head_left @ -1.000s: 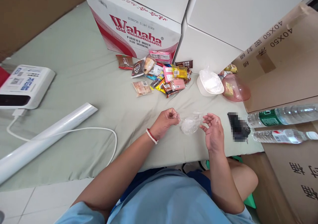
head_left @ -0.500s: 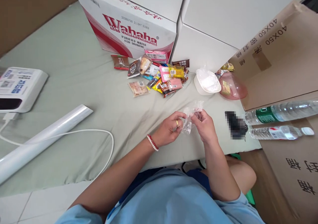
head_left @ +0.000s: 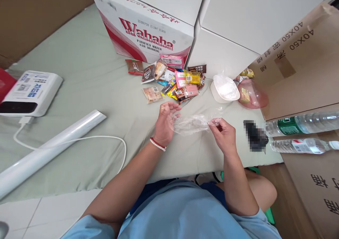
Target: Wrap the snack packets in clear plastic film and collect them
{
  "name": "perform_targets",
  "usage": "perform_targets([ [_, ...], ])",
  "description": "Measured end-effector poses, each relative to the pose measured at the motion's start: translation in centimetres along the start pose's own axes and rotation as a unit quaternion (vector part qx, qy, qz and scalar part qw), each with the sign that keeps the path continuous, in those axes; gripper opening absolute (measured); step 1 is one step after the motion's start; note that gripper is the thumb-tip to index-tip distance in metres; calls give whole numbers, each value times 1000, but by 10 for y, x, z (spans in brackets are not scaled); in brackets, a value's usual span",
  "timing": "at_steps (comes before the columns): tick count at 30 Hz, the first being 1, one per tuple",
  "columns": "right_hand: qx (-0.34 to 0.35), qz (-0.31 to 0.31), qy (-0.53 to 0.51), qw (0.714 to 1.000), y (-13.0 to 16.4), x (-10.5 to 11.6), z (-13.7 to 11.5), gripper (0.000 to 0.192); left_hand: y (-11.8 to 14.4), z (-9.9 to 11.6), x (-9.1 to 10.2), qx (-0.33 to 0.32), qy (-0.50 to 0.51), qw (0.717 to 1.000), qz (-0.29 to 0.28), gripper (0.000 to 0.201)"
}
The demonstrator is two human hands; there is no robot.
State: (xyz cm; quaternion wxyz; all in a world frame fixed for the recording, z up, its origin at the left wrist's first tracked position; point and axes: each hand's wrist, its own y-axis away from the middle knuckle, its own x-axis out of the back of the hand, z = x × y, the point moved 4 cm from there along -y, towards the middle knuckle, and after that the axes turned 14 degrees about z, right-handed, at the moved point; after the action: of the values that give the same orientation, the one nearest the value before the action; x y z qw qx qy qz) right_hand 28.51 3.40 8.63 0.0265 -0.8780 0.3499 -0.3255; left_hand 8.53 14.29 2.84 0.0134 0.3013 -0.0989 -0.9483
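Note:
A thin, crumpled piece of clear plastic film (head_left: 192,124) stretches between my hands above the cloth; I cannot make out whether it is a bag or a glove. My right hand (head_left: 224,133) pinches its right end between thumb and fingers. At the other end, my left hand (head_left: 165,122) is open with its fingers apart and slightly curled, the film lying against the fingers and palm. Beyond the hands lies a pile of wrapped snacks (head_left: 182,81). A flat clear packet (head_left: 153,94) lies just past my left fingertips. Behind my right hand stands a white tub (head_left: 225,90) holding thin, whitish plastic.
A Wahaha carton (head_left: 150,37) and white boxes (head_left: 227,41) stand at the back. On the right are a red mesh bowl (head_left: 251,94), two plastic bottles (head_left: 302,145) and cardboard (head_left: 291,58). A white device (head_left: 34,90), its cable and a long pale tube (head_left: 58,150) lie left.
My hands have moved apart, the left one going left and away from me while its fingers opened. The film, bunched up before, is now drawn out between them. The view has shifted slightly.

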Motion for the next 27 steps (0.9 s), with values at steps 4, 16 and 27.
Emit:
perform_targets([
  [4,38,-36,34,998,1,-5,-6,25,20,6,-19,-277,-308,903,-116,82],
  [16,-117,-1,-126,985,9,29,33,29,-2,-4,6,13,-156,983,95,21],
  [27,-171,-92,42,980,31,60,77,48,-9,-6,18,23,-252,956,147,16],
])
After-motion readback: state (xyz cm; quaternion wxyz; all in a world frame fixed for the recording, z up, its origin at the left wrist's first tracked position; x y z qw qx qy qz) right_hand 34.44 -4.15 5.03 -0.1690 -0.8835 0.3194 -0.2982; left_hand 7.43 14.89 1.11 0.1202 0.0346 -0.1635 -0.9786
